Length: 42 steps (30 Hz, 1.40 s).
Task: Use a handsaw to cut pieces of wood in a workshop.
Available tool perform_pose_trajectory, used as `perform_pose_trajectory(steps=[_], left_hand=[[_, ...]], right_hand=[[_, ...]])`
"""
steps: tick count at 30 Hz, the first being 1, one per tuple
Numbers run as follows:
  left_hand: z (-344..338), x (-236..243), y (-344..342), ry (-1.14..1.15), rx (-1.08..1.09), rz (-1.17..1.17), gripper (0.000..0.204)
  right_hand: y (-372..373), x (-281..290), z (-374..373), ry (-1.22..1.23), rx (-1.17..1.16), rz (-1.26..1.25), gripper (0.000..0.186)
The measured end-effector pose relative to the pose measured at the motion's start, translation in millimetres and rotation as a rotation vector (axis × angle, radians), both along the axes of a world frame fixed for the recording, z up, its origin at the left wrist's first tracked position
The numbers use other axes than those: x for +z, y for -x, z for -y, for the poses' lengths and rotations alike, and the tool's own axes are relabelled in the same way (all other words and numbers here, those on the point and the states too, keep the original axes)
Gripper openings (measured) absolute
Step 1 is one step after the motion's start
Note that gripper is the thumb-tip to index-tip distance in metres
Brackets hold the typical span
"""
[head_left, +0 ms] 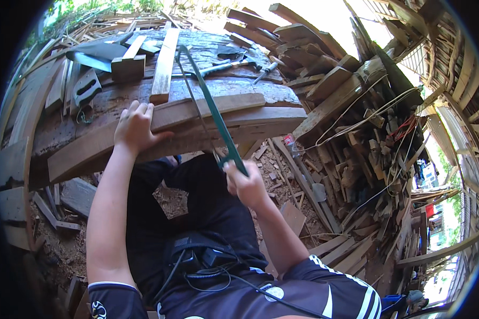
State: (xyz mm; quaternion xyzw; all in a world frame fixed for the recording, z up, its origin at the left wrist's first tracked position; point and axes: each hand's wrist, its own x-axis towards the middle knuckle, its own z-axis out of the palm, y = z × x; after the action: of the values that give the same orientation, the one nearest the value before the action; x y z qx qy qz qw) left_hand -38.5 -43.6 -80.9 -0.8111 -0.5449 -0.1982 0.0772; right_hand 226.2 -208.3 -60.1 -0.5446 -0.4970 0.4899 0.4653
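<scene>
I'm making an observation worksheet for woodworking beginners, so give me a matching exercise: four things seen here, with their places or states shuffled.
Column one
1. Green-framed saw
2. Left hand
3. Timber pile
4. Right sleeve

Column two
A. Resting on a plank
B. Marked with white stripes
C. Gripped by the right hand
D. Heaped toward the right side of the view

Right pairs: 1-C, 2-A, 3-D, 4-B
</scene>
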Motion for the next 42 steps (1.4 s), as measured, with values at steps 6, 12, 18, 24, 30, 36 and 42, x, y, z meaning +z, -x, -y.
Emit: perform_pose_trajectory(steps=[6,12,18,24,30,36,42], left_hand=[[2,-2,-5,-0.001,-0.019,0.006,0.105],[11,-1,2,-0.046,0.012,-0.018,0.101],[6,-2,5,-0.125,0.003,-0.042,0.101],[-6,-14,-3,-0.131,0.005,0.018,0.109],[1,-12,-4,-0.074,0.019,0.051,0.109],[4,-19,7,-0.120,-0.019,0.064,0.099],[-11,-5,1,-0.122,-0.077,0.049,0.101]], right_hand=[[21,11,-90,-0.044,0.021,0.013,0.041],[7,-2,2,0.020,0.010,-0.008,0.039],[-7,3,32,0.048,-0.008,-0.121,0.038],[5,-6,-80,-0.096,0.006,-0.015,0.035],[8,-6,-61,-0.068,-0.027,-0.209,0.034],[-5,-18,17,0.006,0.052,-0.215,0.034],[-2,3,-5,-0.142,0.004,0.129,0.032]])
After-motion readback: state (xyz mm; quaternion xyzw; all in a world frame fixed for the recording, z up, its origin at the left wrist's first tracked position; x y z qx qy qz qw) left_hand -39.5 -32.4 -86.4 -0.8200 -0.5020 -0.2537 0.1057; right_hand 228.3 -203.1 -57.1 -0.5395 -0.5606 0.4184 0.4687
